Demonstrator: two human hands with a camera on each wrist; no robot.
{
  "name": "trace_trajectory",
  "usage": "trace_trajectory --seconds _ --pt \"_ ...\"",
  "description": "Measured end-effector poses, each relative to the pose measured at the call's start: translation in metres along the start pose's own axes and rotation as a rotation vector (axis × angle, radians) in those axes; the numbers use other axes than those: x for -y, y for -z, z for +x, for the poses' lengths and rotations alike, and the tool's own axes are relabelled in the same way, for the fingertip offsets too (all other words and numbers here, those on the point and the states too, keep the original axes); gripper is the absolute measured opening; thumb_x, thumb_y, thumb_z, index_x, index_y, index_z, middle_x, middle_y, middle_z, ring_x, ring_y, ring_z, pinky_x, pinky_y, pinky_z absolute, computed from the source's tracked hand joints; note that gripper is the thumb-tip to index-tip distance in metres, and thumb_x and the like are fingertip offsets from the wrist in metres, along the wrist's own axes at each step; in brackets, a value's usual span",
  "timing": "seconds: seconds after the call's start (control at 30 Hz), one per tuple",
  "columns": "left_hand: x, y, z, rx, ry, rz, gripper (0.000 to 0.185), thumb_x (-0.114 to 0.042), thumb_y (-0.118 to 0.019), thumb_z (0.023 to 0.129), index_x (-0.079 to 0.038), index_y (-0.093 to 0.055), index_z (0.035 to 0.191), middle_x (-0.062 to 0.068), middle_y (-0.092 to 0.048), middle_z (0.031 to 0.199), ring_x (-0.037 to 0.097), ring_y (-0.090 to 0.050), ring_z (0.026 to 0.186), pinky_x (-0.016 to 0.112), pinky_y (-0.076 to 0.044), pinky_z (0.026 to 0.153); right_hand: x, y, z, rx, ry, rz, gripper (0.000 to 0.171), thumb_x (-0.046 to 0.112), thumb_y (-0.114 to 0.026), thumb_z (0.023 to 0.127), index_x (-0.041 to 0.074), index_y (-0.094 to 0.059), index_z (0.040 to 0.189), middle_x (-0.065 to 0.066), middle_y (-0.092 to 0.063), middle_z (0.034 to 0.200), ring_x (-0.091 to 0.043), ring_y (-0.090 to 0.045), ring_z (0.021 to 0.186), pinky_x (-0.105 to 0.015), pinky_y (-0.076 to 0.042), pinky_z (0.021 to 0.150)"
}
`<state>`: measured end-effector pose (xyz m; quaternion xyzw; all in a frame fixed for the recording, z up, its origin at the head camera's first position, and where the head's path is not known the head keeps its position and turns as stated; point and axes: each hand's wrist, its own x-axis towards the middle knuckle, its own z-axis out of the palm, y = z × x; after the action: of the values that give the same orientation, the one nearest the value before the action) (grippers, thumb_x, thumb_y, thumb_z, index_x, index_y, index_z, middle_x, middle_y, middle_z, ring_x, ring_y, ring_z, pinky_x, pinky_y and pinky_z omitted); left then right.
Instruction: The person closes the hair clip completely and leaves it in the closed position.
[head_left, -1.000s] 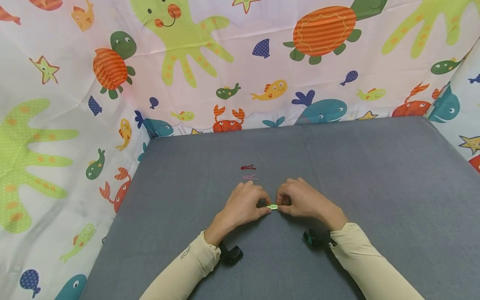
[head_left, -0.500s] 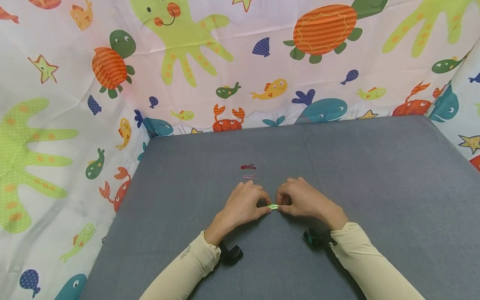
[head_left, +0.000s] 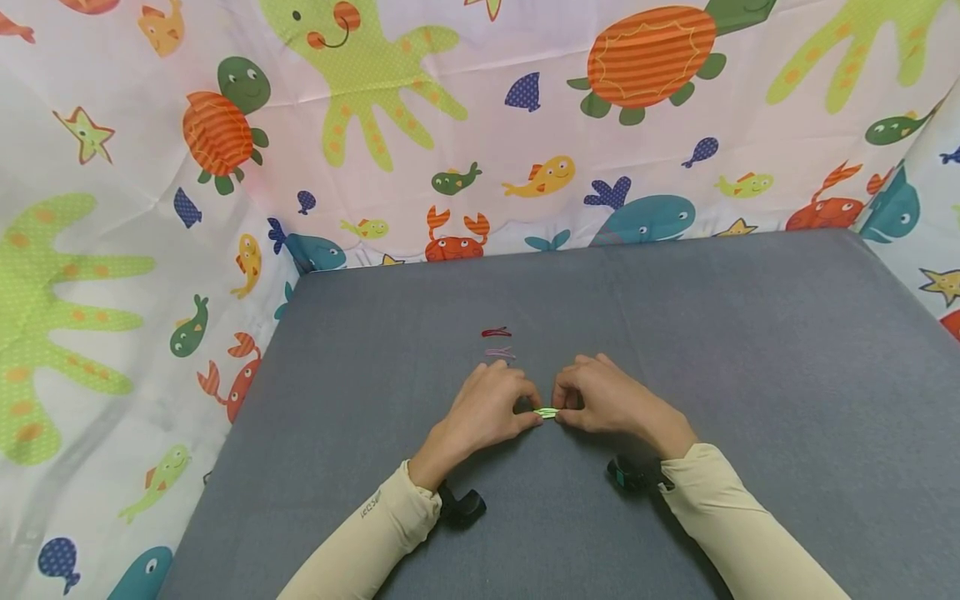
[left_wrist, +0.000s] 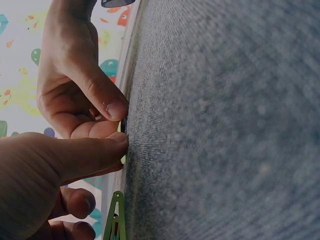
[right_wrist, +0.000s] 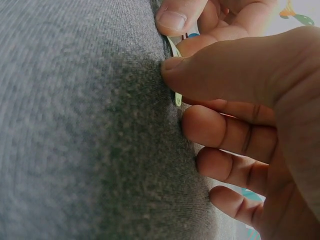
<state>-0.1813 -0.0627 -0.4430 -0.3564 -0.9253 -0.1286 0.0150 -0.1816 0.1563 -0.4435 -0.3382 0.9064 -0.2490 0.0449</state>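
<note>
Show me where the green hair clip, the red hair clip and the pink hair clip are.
green hair clip [head_left: 545, 413], head view, the strip showing between the two hands' fingertips.
red hair clip [head_left: 496, 332], head view, the middle of the clip on the grey cloth.
pink hair clip [head_left: 499, 352], head view, its middle, just beyond the left hand.

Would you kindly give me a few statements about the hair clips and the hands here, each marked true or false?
1. Both hands pinch the green hair clip between them. True.
2. The left hand lies flat and apart from the clip. False: its fingers curl onto the clip's left end, while the right hand takes the other end.
3. A red hair clip and a pink hair clip lie on the grey cloth beyond the hands. True.
4. The red clip lies nearer the person than the pink one. False: the red one lies farther away.
</note>
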Motion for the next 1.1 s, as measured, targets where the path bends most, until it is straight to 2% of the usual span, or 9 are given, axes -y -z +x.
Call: trace_trajectory --seconds 1.1 --pt "-0.0023 0.0021 -0.0007 0.025 -0.007 0.034 0.018 -0.041 -0.083 0.084 -0.029 -0.079 0.097 -0.012 -0.070 0.088 0.008 -0.041 0.068 0.025 -0.026 0.062 -0.0010 -0.0007 -0.0003 0.006 -0.003 -0.013 0.019 0.018 -0.084 0.081 0.027 -0.068 0.078 0.018 -0.058 0.071 -0.005 -0.046 0.075 -0.031 -0.031 0.075"
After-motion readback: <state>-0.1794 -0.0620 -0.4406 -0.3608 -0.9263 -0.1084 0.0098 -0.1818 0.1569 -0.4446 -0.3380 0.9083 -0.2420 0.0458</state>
